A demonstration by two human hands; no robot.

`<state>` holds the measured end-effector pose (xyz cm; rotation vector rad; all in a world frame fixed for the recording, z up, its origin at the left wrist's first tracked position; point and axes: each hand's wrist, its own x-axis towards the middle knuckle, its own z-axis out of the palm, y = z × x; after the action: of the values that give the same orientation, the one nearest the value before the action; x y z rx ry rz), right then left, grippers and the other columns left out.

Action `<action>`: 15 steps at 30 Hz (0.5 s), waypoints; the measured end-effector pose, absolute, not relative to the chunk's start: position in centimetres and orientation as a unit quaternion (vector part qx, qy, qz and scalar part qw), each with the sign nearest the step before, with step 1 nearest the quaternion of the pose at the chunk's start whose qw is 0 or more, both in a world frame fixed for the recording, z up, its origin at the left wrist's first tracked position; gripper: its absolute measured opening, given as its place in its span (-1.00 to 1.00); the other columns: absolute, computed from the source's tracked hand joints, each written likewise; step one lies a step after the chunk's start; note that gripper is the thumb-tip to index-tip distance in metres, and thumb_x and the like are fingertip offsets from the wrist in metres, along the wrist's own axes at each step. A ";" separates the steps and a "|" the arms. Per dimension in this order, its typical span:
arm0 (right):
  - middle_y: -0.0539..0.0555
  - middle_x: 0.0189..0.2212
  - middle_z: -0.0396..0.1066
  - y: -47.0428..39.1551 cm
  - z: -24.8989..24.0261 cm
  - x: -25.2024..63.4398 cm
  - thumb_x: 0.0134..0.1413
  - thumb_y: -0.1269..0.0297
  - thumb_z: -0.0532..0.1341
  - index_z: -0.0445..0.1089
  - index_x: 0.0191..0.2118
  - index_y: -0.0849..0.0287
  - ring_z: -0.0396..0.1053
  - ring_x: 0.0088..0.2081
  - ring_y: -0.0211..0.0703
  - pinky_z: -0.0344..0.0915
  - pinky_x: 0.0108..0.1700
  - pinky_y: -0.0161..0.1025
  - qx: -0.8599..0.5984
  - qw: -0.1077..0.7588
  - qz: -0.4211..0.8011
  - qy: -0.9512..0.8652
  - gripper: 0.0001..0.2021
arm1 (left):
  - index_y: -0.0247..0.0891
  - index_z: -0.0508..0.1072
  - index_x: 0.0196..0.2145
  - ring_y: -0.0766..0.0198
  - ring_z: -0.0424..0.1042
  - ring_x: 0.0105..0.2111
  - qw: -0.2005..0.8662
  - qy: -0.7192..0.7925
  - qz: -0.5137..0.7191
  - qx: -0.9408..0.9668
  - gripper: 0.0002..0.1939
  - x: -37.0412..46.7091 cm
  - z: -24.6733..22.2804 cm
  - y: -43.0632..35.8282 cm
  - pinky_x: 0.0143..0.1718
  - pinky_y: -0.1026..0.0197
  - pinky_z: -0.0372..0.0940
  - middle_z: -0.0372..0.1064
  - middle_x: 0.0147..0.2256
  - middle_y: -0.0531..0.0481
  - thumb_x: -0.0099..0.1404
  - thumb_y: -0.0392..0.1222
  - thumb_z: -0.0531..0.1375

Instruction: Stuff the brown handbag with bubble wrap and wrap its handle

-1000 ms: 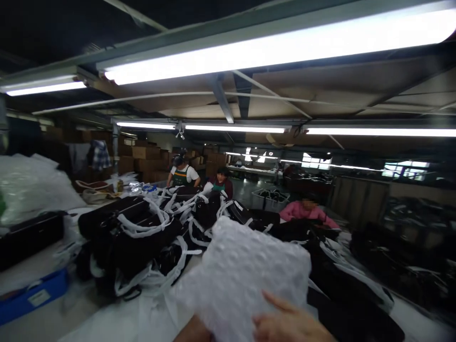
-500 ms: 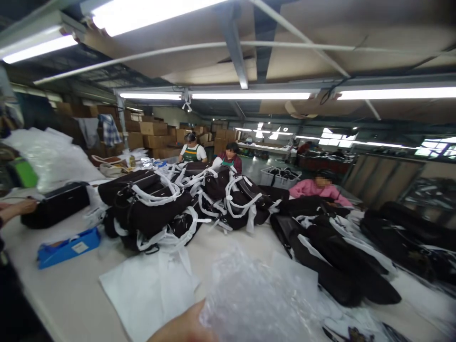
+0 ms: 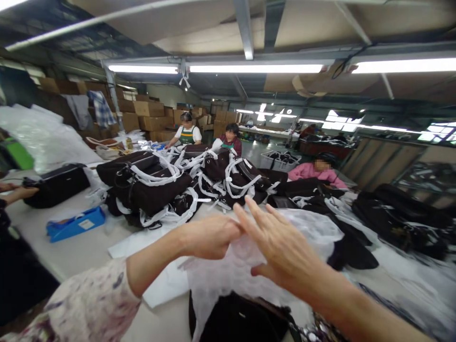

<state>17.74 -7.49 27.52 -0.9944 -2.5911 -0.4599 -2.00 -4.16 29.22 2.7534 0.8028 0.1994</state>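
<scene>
The fingers (image 3: 228, 228) of the left hand (image 3: 208, 236) are seen pinched shut on the upper edge of a sheet of bubble wrap (image 3: 245, 266), which is held up just above a dark bag (image 3: 242, 320) at the near edge of the tabletop (image 3: 71, 251). The right hand (image 3: 281, 249) is spread wide, its fingers (image 3: 256, 213) stretched out and laid flat against the same sheet; nothing is gripped by it. The wrap hangs down from both hands and drapes over the top of the bag. A white sheet (image 3: 142, 244) is spread on the tabletop just left of the hands. Farther back, a heap of dark bags with white straps (image 3: 156, 190) is piled across the middle of the tabletop. A blue tray (image 3: 75, 224) lies to the left, near a black case (image 3: 57, 184) touched by another person's hand (image 3: 21, 192). Three more people are seated at the far end.
</scene>
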 end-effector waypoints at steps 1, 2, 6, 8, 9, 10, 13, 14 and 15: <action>0.41 0.14 0.40 -6.8 28.1 17.8 -0.40 0.36 0.54 0.02 0.37 0.23 0.43 0.08 0.35 0.41 0.02 0.10 -0.382 0.138 -0.112 -0.907 0.13 | -0.30 0.49 -0.09 0.12 0.47 -0.26 0.094 0.274 0.050 0.956 -0.49 -1.5 29.9 -4.0 -0.25 0.21 0.28 0.50 -0.27 -0.04 0.05 -0.63 0.06; 0.29 -0.02 0.54 -6.1 28.4 18.0 -0.29 0.32 0.49 0.14 0.31 0.21 0.52 -0.07 0.24 0.43 -0.13 -0.06 -0.408 0.111 -0.060 -0.904 -0.04 | -0.29 0.49 -0.09 0.13 0.47 -0.30 0.064 0.272 0.034 0.960 -0.51 -1.0 30.4 -3.8 -0.28 0.21 0.26 0.48 -0.32 -0.01 0.08 -0.63 0.08; 0.07 -0.39 0.60 -3.6 27.8 21.2 0.07 0.35 0.21 0.52 -0.19 0.08 0.55 -0.36 0.06 0.18 -0.43 -0.23 -0.493 0.059 -0.037 -0.867 -0.82 | -0.35 0.47 -0.16 0.16 0.43 -0.25 -0.055 0.275 0.123 0.952 -0.78 0.6 31.2 -3.7 -0.19 0.14 0.25 0.44 -0.27 -0.06 0.36 -0.45 0.05; 0.04 -0.46 0.57 -2.6 27.2 24.3 0.08 0.30 0.18 0.51 -0.32 0.07 0.50 -0.43 0.02 0.12 -0.46 -0.24 -0.539 0.114 -0.064 -0.832 -0.86 | -0.36 0.45 -0.19 0.13 0.40 -0.18 -0.106 0.262 0.212 0.935 -0.68 1.2 29.8 -4.4 -0.13 0.09 0.25 0.42 -0.20 -0.13 0.49 -0.34 -0.10; 0.02 -0.50 0.54 -2.3 26.9 26.0 0.07 0.21 0.19 0.50 -0.36 0.06 0.47 -0.47 -0.01 0.12 -0.48 -0.24 -0.559 0.161 -0.053 -0.811 -0.86 | -0.34 0.44 -0.20 0.13 0.39 -0.18 -0.104 0.252 0.235 0.933 -0.63 1.5 28.2 -4.8 -0.13 0.09 0.26 0.41 -0.18 -0.15 0.51 -0.31 -0.16; 0.00 -0.55 0.51 -2.3 26.5 27.7 0.05 0.09 0.21 0.50 -0.42 0.06 0.43 -0.51 -0.03 0.14 -0.49 -0.23 -0.578 0.217 -0.028 -0.786 -0.80 | -0.31 0.43 -0.22 0.14 0.39 -0.22 -0.078 0.237 0.234 0.940 -0.61 1.7 26.2 -5.3 -0.18 0.12 0.27 0.41 -0.22 -0.14 0.51 -0.29 -0.18; 0.03 -0.56 0.53 -3.2 25.2 31.9 -0.19 -0.21 0.29 0.54 -0.48 0.05 0.45 -0.50 0.07 0.29 -0.48 -0.13 -0.636 0.370 0.065 -0.675 -0.60 | -0.29 0.41 -0.19 0.12 0.42 -0.26 0.080 0.356 0.091 0.927 -0.80 2.4 17.8 -6.4 -0.23 0.13 0.33 0.43 -0.24 -0.15 0.43 -0.30 -0.01; 0.04 -0.51 0.57 -3.9 24.6 32.7 -0.26 -0.21 0.34 0.57 -0.45 0.05 0.49 -0.44 0.14 0.35 -0.44 -0.08 -0.650 0.412 0.088 -0.632 -0.59 | -0.28 0.41 -0.16 0.08 0.44 -0.20 0.127 0.398 0.023 0.908 -0.86 2.6 14.8 -6.6 -0.16 0.09 0.34 0.45 -0.20 -0.15 0.42 -0.25 0.06; 0.04 -0.44 0.61 -4.6 23.9 33.1 -0.31 -0.18 0.38 0.60 -0.42 0.04 0.52 -0.37 0.19 0.41 -0.38 -0.03 -0.658 0.450 0.102 -0.595 -0.60 | -0.29 0.43 -0.18 0.04 0.45 -0.18 0.146 0.413 -0.006 0.899 -0.86 2.9 12.1 -6.8 -0.13 0.06 0.36 0.47 -0.21 -0.16 0.39 -0.18 0.14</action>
<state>33.14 -4.60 23.87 -1.6274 -1.4718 0.2531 2.87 -6.82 12.11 2.5879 1.1904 -0.0171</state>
